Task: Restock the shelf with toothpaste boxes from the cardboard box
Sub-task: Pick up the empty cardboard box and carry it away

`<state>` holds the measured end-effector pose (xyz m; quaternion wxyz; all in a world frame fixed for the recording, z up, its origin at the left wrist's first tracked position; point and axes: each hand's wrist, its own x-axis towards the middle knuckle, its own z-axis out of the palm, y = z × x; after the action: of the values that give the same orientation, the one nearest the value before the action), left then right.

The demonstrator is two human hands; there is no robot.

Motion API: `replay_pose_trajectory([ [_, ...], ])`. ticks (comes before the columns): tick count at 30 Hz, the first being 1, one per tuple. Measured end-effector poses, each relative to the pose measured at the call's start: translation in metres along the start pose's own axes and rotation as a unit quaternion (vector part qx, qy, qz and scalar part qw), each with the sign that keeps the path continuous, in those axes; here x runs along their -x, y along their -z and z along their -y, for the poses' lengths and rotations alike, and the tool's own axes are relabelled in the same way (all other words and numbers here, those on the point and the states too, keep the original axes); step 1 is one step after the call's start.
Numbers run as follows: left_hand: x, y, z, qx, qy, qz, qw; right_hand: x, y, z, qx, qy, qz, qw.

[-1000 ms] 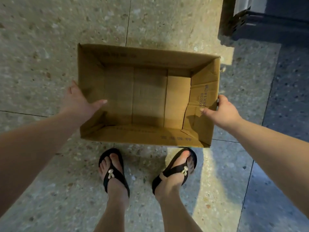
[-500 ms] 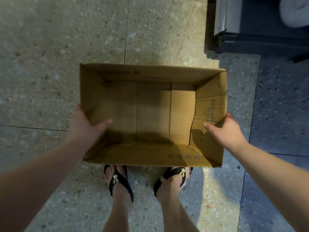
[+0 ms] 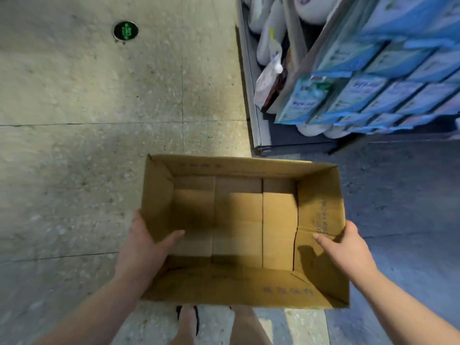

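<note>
An open brown cardboard box (image 3: 239, 168) is held above the floor in front of me, and I see nothing inside it. My left hand (image 3: 142, 247) grips its left wall, thumb inside and fingers outside. My right hand (image 3: 346, 247) grips the right wall the same way, thumb on the inner face. Rows of blue toothpaste boxes (image 3: 361, 93) fill the shelf (image 3: 258, 125) at the upper right, beyond the box.
White bottles and pouches (image 3: 268, 48) stand on the shelf's lower left part. A round green floor marker (image 3: 125, 30) sits in the terrazzo floor at the upper left. My sandalled feet (image 3: 188, 319) show under the box.
Both hands have lifted the box from the floor, and it now hides most of my feet. My view has swung up, bringing the shelf of toothpaste boxes into sight.
</note>
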<state>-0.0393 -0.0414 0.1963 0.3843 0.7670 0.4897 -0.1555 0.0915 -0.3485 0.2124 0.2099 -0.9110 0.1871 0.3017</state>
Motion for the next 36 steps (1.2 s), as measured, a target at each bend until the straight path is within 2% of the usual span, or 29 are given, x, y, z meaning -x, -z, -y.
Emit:
replay_pose_trajectory([
  [9,0.092,0.101,-0.073,-0.003,-0.129,0.032,0.991,0.124,0.105,-0.011,-0.084,-0.009,-0.071,0.994],
  [18,0.162,0.131,-0.127,-0.050,-0.250,0.092,0.962,0.236,0.162,-0.070,-0.161,-0.087,-0.130,0.975],
  [25,0.231,0.096,-0.188,-0.092,-0.331,0.167,0.924,0.291,0.207,-0.141,-0.219,-0.163,-0.202,0.941],
  [36,0.388,-0.029,-0.283,-0.221,-0.475,0.131,0.842,0.319,0.291,-0.301,-0.277,-0.246,-0.252,0.894],
])
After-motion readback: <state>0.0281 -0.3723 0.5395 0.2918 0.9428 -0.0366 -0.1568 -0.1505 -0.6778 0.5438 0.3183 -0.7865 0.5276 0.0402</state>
